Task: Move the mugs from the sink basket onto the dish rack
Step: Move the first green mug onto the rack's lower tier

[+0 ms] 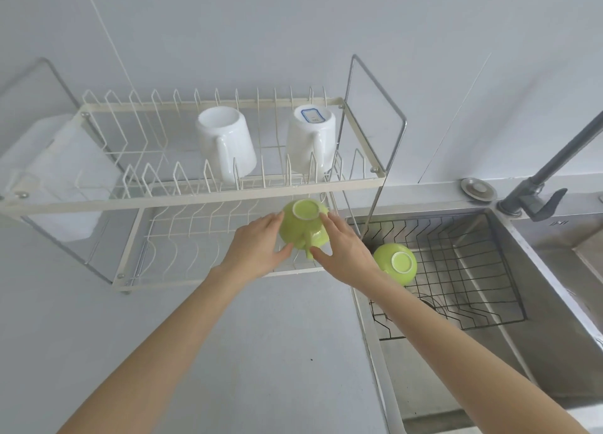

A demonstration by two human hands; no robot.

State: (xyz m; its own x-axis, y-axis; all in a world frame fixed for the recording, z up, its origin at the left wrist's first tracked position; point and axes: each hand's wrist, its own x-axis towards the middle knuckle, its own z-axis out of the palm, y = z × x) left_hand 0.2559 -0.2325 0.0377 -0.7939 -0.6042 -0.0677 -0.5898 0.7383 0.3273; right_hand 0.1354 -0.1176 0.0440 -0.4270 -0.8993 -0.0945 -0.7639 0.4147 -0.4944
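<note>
An upside-down green mug (303,226) is at the right end of the lower tier of the white wire dish rack (182,199). My left hand (257,246) grips its left side and my right hand (342,251) grips its right side, the handle facing me between them. A second green mug (396,263) lies upside down in the black wire sink basket (463,270), just right of my right wrist. Two white mugs, one in the middle (225,143) and one to the right (310,138), stand upside down on the rack's upper tier.
The steel sink (538,303) holds the basket; a grey faucet (541,185) rises at its back right. A round metal cap (478,189) sits on the ledge behind the sink. White counter (261,352) spreads in front of the rack, with the wall behind.
</note>
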